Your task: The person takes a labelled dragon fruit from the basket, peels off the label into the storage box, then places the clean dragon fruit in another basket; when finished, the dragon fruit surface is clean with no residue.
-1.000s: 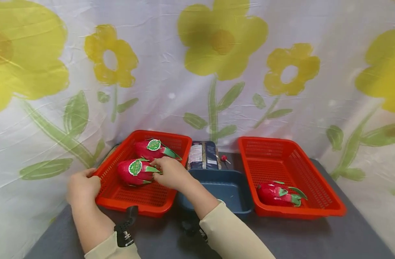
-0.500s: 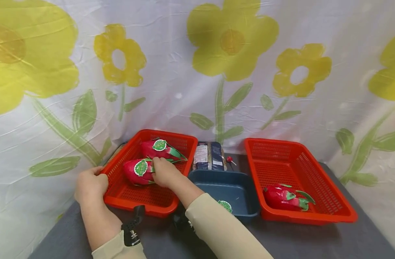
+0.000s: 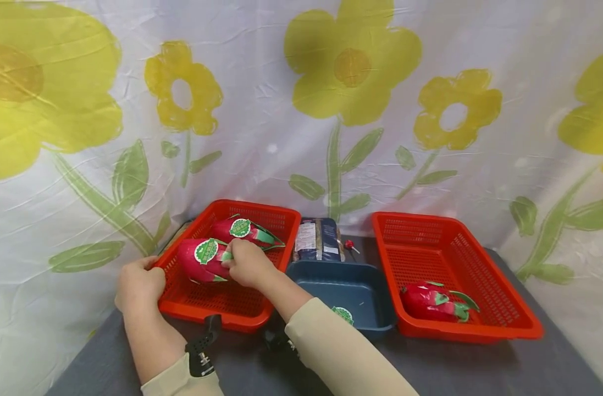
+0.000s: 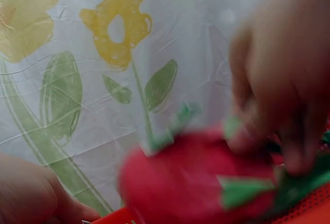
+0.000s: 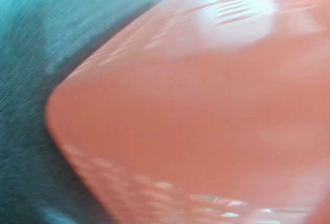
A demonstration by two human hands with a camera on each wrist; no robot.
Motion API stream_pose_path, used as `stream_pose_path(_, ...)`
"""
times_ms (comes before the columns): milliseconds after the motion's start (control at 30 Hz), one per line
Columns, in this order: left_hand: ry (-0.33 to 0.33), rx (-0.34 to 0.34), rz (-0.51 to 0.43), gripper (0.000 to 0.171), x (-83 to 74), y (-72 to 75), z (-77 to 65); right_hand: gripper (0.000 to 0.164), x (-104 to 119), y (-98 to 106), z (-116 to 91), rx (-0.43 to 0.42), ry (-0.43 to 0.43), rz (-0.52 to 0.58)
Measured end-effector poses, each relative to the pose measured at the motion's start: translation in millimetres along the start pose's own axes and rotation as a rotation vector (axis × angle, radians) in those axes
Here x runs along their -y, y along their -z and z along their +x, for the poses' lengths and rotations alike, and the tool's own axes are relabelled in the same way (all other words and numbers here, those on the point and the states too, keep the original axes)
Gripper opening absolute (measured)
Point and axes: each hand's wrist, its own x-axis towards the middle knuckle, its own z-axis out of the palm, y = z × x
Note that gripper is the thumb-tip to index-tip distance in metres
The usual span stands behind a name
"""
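Note:
My right hand (image 3: 252,265) pinches the green leafy end of a pink dragon fruit (image 3: 192,261) with a round green-and-white label. In the left wrist view the same dragon fruit (image 4: 191,180) is blurred and rises above the basket's edge. A second dragon fruit (image 3: 223,227) lies just behind it in the left red basket (image 3: 209,318). My left hand (image 3: 142,287) grips that basket's left rim. The right wrist view is blurred and mostly filled with the red basket wall (image 5: 154,126); the right hand's fingertips are out of it.
A dark blue tray (image 3: 350,268) stands between the baskets, a green label (image 3: 343,314) in it. The right red basket (image 3: 479,330) holds another dragon fruit (image 3: 430,301). Behind the tray lie a packaged bag (image 3: 317,240) and a red lollipop (image 3: 349,245). A flowered curtain (image 3: 261,165) hangs behind.
My right hand has taken hold of the front dragon fruit by its leafy end and tilted it up, shifting it slightly left. The left hand stays on the basket rim.

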Motion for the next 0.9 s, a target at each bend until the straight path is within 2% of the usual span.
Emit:
stream_pose_path(200, -0.022, -0.012, -0.015, 0.054, 2.2, 0.3, -1.1, 0.014, 23, 46, -23, -0.050, 0.072, 0.155)
stream_pose_path(333, -0.025, 0.002, -0.014, 0.054, 4.8, 3.5, 2.9, 0.013, 36, 85, -42, -0.082, 0.119, 0.179)
stream_pose_path(433, -0.020, 0.012, -0.001, 0.056, 6.9, 6.9, 6.9, 0.013, 37, 114, -62, -0.098, 0.161, 0.182)
stream_pose_path(600, -0.009, 0.023, 0.015, 0.057, 8.9, 12.8, 11.5, 0.013, 23, 155, -106, -0.106, 0.207, 0.182)
stream_pose_path(700, 0.005, 0.028, 0.021, 0.057, 11.4, 16.1, 10.8, 0.016, 8, 170, -139, -0.094, 0.183, 0.174)
stream_pose_path(800, 0.013, 0.027, 0.027, 0.058, 13.1, 18.4, 9.7, 0.019, -9, 178, -174, -0.080, 0.143, 0.174)
stream_pose_path(900, 0.010, 0.028, 0.034, 0.059, 14.7, 20.8, 9.5, 0.021, -27, 176, -209, -0.057, 0.103, 0.214)
